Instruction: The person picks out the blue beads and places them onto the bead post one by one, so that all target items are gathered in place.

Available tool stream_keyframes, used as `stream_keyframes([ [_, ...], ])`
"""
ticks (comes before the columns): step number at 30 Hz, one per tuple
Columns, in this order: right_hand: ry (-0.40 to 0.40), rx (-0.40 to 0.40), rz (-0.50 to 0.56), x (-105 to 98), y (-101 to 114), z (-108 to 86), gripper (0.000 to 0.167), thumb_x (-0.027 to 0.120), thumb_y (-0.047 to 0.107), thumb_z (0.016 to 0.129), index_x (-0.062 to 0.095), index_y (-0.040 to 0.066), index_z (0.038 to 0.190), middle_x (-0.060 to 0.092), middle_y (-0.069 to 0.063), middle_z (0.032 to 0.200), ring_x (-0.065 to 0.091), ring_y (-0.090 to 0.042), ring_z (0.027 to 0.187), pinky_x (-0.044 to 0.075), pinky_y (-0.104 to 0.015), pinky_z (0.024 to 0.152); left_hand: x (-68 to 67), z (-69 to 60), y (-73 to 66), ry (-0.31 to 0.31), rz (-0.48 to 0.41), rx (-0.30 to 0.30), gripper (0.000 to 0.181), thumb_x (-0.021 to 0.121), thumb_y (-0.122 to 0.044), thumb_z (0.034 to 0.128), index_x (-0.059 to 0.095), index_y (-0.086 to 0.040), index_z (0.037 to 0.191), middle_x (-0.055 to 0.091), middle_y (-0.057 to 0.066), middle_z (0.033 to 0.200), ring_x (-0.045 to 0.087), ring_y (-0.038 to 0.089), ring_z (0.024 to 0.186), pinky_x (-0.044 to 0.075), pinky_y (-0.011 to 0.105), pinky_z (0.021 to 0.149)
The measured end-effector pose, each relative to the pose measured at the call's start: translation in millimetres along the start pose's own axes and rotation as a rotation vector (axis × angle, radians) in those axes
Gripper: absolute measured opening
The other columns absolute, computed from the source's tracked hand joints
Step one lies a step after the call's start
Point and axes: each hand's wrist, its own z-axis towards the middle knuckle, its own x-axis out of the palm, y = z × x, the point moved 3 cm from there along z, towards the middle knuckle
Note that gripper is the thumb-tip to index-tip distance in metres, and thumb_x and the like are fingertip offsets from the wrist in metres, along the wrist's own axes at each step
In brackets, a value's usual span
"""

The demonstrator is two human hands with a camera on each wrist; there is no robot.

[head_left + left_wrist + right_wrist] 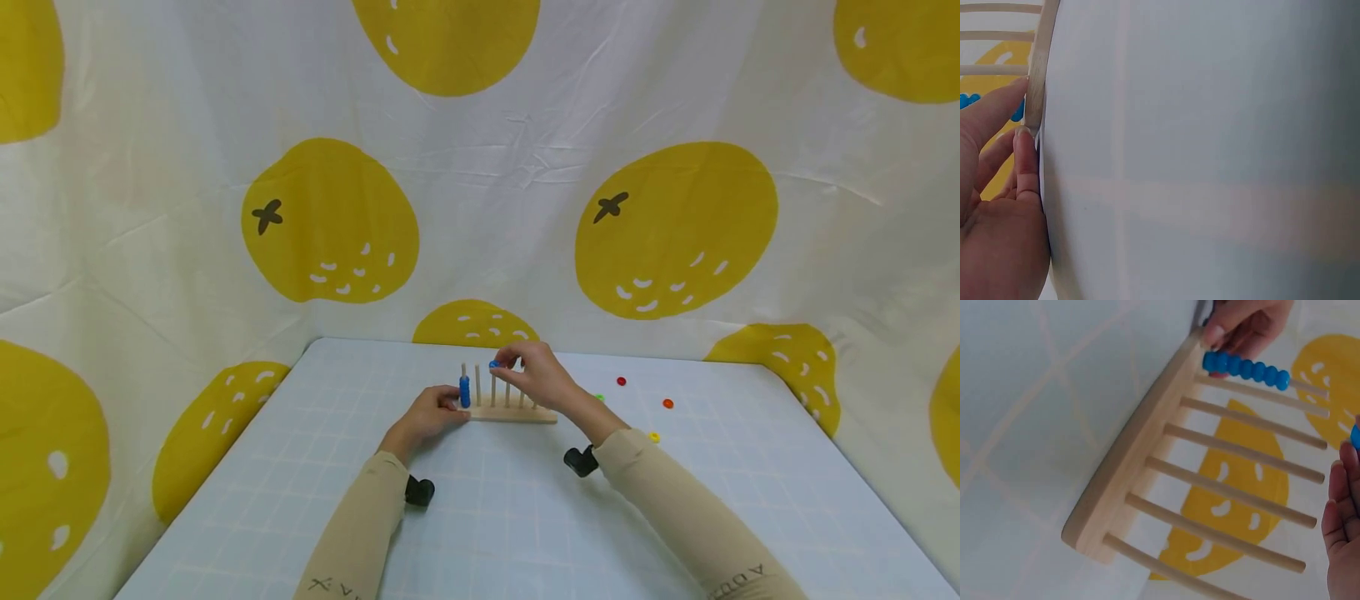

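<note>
A wooden peg rack [517, 414] with a row of upright pegs stands on the table. Several blue beads [1247, 367] are stacked on its leftmost peg. My left hand [429, 414] grips the left end of the base between thumb and fingers; the left wrist view shows the thumb [999, 112] against the wood. Above the base, my right hand [536, 375] pinches one blue bead [494, 364] at the top of a peg near the middle. Whether the peg passes through that bead cannot be told. In the right wrist view the other pegs [1235, 490] are bare.
To the right of the rack lie loose beads: a red one [621, 381], an orange one [668, 403], a yellow one [654, 437] and a green one [600, 397] partly behind the right forearm. A patterned curtain [495, 208] hangs behind the table [510, 525].
</note>
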Motion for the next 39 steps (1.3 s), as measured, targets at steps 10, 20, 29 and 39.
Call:
stream_keyframes([
  [10,0.001,-0.009,0.014,18,7,20.0,0.015,0.072,0.017,0.097,0.073,0.004,0.105,0.072,-0.004,0.096,0.062,-0.019,0.090,0.053,-0.046,0.086,-3.6,0.2,-3.5,-0.006,0.001,0.040,0.045,0.079,-0.017,0.0909,0.065,-0.002,0.131,0.061,0.007,0.089,0.053,0.021,0.083,0.042,0.031,0.075],
  [20,-0.017,-0.004,-0.015,27,7,34.0,0.017,0.072,0.018,0.098,0.073,0.004,0.107,0.072,-0.003,0.099,0.062,-0.018,0.091,0.053,-0.035,0.081,-5.0,1.0,-4.7,0.001,0.002,0.054,0.043,0.078,-0.017,0.0914,0.066,-0.001,0.129,0.060,0.007,0.088,0.052,0.021,0.082,0.042,0.031,0.074],
  [29,0.019,-0.045,0.011,39,4,38.8,0.011,0.071,0.016,0.098,0.073,0.005,0.102,0.072,-0.003,0.096,0.063,-0.018,0.090,0.055,-0.035,0.083,-3.7,0.5,-3.2,0.002,-0.011,0.050,0.042,0.079,-0.015,0.0910,0.066,0.000,0.128,0.061,0.007,0.088,0.052,0.021,0.083,0.042,0.031,0.075],
  [39,0.014,-0.021,0.009,45,0,36.7,0.009,0.072,0.015,0.097,0.073,0.007,0.102,0.073,-0.001,0.097,0.063,-0.017,0.090,0.054,-0.029,0.081,-0.9,2.5,1.5,0.006,-0.013,0.055,0.042,0.079,-0.015,0.0907,0.066,0.000,0.128,0.060,0.007,0.087,0.052,0.021,0.082,0.042,0.030,0.073],
])
